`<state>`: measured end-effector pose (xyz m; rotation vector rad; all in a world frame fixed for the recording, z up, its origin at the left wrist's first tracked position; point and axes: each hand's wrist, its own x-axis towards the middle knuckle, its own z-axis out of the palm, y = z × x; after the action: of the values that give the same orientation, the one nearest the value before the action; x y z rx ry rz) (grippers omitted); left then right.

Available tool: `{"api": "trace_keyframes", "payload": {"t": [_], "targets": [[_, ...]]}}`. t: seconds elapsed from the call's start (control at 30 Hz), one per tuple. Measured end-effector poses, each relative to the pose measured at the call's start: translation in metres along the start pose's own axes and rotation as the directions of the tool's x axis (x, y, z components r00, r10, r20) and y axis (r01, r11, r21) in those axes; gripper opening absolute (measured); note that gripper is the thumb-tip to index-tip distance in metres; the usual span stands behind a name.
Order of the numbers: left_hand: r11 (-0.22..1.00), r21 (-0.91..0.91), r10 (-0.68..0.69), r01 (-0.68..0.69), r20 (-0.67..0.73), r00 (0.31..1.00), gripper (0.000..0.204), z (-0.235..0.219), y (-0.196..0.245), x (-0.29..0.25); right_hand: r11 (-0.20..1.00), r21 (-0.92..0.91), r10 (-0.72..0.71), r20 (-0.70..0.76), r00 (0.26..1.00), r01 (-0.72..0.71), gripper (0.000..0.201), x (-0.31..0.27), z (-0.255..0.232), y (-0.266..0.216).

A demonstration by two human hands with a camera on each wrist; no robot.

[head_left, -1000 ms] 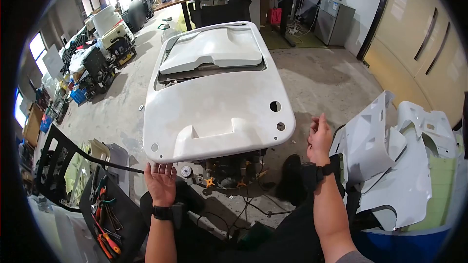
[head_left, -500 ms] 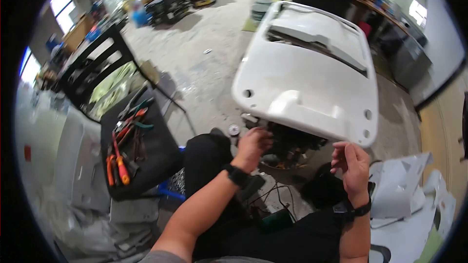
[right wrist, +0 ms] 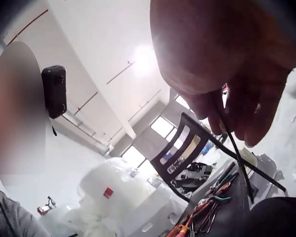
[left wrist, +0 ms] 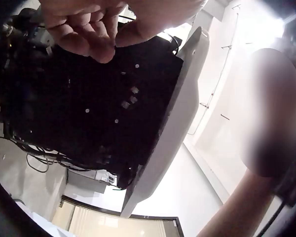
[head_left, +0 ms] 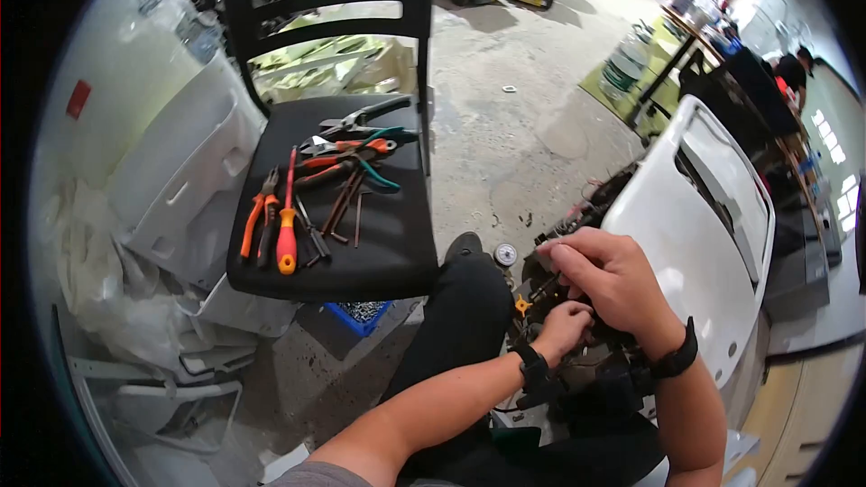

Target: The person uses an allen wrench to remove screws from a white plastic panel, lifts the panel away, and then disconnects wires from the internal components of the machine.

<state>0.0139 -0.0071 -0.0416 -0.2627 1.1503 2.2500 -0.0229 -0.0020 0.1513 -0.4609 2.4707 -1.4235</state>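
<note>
A white moulded panel [head_left: 667, 207] covers the top of a machine with dark innards [left wrist: 108, 98], tilted at the right of the head view. Close in front of its exposed side is my left hand [head_left: 566, 329], fingers curled and thumb against the index fingertip in the left wrist view. I cannot tell whether anything is pinched there. Just above it, my right hand [head_left: 613, 280] has its fingers bent and pinches a thin dark strand [right wrist: 237, 150], which runs down from the fingertips in the right wrist view. An orange-yellow knob [head_left: 522, 306] sits beside the hands.
Left of my knee stands a black chair [head_left: 361, 261] bearing pliers [head_left: 262, 216], a red-yellow screwdriver [head_left: 288, 239] and several hex keys [head_left: 343, 207]. Beneath it is a blue tray [head_left: 361, 317] of small parts. White panels [head_left: 180, 162] lean farther left. A water bottle [head_left: 624, 63] stands behind.
The head view has swung left, putting the chair and tools near the middle and the white panel at the right. My hands have come together by the machine's side; the right now pinches a strand.
</note>
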Motion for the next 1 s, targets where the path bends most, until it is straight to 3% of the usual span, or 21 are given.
{"api": "trace_keyframes", "payload": {"t": [0.03, 0.07, 0.1, 0.17, 0.2, 0.23, 0.33, 0.43, 0.47, 0.53, 0.57, 0.6, 0.63, 0.77, 0.83, 0.87, 0.93, 1.0], "targets": [[0.999, 0.006, -0.041, 0.041, -0.001, 0.999, 0.019, 0.000, 0.000, 0.000, 0.999, -0.043, -0.010, 0.048, 0.999, 0.012, 0.021, 0.014, 0.005, -0.005], [0.998, -0.001, 0.067, -0.067, 0.002, 0.998, 0.023, -0.005, -0.031, 0.025, 0.999, -0.051, -0.014, 0.066, 0.998, 0.018, 0.021, 0.028, 0.009, -0.010], [0.997, -0.014, 0.077, -0.077, -0.004, 0.997, 0.023, -0.007, -0.057, 0.042, 0.998, -0.061, 0.000, 0.147, 0.989, 0.009, 0.021, 0.042, 0.014, -0.015], [0.909, -0.300, 0.310, -0.288, 0.030, 0.950, 0.023, -0.009, -0.085, 0.064, 0.997, -0.082, 0.013, 0.232, 0.973, 0.006, 0.022, 0.063, 0.025, -0.016], [0.871, 0.000, 0.490, -0.492, 0.081, 0.868, 0.025, -0.013, -0.068, 0.039, 0.997, -0.078, 0.016, 0.254, 0.967, 0.004, 0.022, 0.075, 0.033, -0.009], [0.864, -0.005, 0.502, -0.503, 0.077, 0.862, 0.025, -0.008, -0.049, 0.025, 0.997, -0.074, 0.018, 0.276, 0.961, 0.002, 0.023, 0.087, 0.040, -0.004], [0.942, -0.289, 0.166, -0.171, -0.044, 0.985, 0.024, 0.000, -0.004, 0.002, 0.989, -0.143, 0.024, 0.340, 0.940, 0.027, 0.024, 0.113, 0.060, 0.009], [0.965, -0.210, 0.129, -0.157, -0.142, 0.981, 0.022, -0.010, -0.036, 0.031, 0.969, -0.234, 0.020, 0.393, 0.919, 0.078, 0.023, 0.134, 0.080, 0.013], [0.942, -0.331, 0.026, -0.063, -0.116, 0.993, 0.017, -0.012, -0.035, 0.030, 0.960, -0.235, -0.044, 0.415, 0.909, 0.154, 0.022, 0.139, 0.088, 0.015], [0.948, -0.308, 0.034, -0.080, -0.152, 0.988, 0.017, -0.012, -0.035, 0.034, 0.919, -0.238, -0.179, 0.458, 0.871, 0.314, 0.020, 0.151, 0.104, 0.025], [0.955, -0.283, 0.034, -0.086, -0.183, 0.983, 0.017, -0.013, -0.027, 0.033, 0.917, -0.237, -0.182, 0.465, 0.866, 0.320, 0.020, 0.155, 0.112, 0.027], [0.957, -0.212, 0.141, -0.196, -0.250, 0.958, 0.019, -0.010, -0.021, 0.030, 0.875, -0.228, -0.292, 0.455, 0.841, 0.428, 0.019, 0.157, 0.120, 0.029], [0.956, -0.216, 0.140, -0.198, -0.257, 0.956, 0.019, -0.010, -0.016, 0.026, 0.821, -0.220, -0.397, 0.444, 0.803, 0.528, 0.019, 0.160, 0.128, 0.031], [0.946, -0.309, 0.057, -0.094, -0.129, 0.990, 0.032, -0.012, -0.001, 0.009, 0.771, -0.270, -0.380, 0.531, 0.757, 0.577, 0.018, 0.163, 0.156, 0.049], [0.811, -0.530, -0.302, 0.249, -0.013, 0.953, 0.035, -0.011, 0.009, 0.003, 0.766, -0.269, -0.368, 0.561, 0.742, 0.584, 0.023, 0.161, 0.160, 0.057], [0.805, -0.577, -0.203, 0.139, -0.047, 0.978, 0.024, -0.010, 0.008, -0.002, 0.777, -0.242, -0.383, 0.551, 0.741, 0.581, 0.024, 0.160, 0.160, 0.055], [0.800, -0.593, -0.171, 0.092, -0.077, 0.982, 0.024, -0.009, 0.010, -0.003, 0.788, -0.223, -0.391, 0.537, 0.748, 0.573, 0.026, 0.156, 0.154, 0.050], [0.793, -0.609, -0.098, -0.009, -0.142, 0.985, 0.024, -0.006, 0.019, -0.009, 0.871, -0.170, -0.319, 0.517, 0.794, 0.460, 0.026, 0.150, 0.139, 0.039]]}}
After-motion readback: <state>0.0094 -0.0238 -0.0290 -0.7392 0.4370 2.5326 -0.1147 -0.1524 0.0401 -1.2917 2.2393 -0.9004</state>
